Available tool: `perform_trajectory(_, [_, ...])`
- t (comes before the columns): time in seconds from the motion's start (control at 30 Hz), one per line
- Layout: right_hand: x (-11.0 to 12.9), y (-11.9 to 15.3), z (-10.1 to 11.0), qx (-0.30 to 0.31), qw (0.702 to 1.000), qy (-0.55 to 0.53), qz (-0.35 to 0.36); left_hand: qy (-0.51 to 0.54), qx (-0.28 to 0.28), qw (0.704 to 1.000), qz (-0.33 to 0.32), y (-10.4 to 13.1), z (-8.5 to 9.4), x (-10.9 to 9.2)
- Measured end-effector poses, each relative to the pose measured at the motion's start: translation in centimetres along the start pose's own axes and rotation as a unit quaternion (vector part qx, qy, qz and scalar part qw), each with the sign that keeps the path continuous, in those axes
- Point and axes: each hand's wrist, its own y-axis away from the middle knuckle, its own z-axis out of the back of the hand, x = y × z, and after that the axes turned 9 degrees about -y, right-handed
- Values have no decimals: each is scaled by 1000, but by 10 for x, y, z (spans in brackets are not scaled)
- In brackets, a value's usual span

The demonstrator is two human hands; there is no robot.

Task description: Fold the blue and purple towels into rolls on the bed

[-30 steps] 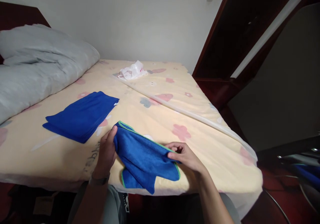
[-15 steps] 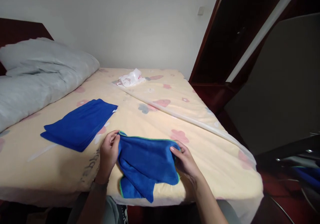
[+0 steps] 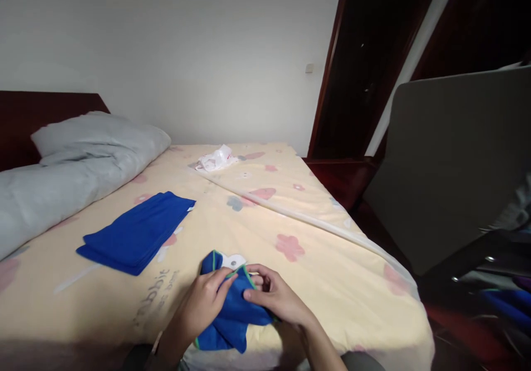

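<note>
Cream cotton, printed with pink flowers, covers the bed (image 3: 240, 227), biggest thing in view, right across the middle and lower frame! Behind it, the pale wall (image 3: 199, 56) fills the upper left and centre. Over at the right edge there's a dark grey panel (image 3: 452, 161), tilted, and at the left edge a rumpled grey quilt (image 3: 95, 163) in front of the dark red headboard (image 3: 41, 116).

Left of centre, a folded blue cloth (image 3: 136, 230) lies flat, a small white tag at its upper right corner. And here, at bottom centre, the green-edged blue cloth (image 3: 230, 318), bunched near the bed's front edge, both hands on it! The right hand (image 3: 284, 299) grips its upper right part, thumb in front, fingers curled behind; the left hand (image 3: 207, 299) pinches the green edge, just beside. Smaller now: a crumpled white plastic bag (image 3: 216, 160), upper centre, and a little wall switch (image 3: 309, 68), upper right of centre.
</note>
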Motion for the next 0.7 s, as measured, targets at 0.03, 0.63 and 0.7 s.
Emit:
perform_trajectory(0.03, [-1,4,-2,25,999,10,-18,-6,-33,999,18,7,8,1])
perform_trajectory(0.63, [46,92,-97,-100,662,619,411,251,-53,966,16,100,147,-139])
perform_trajectory(0.7, [38,107,-106,-72,711,545,438,210,-57,976,-28,113,152,-148])
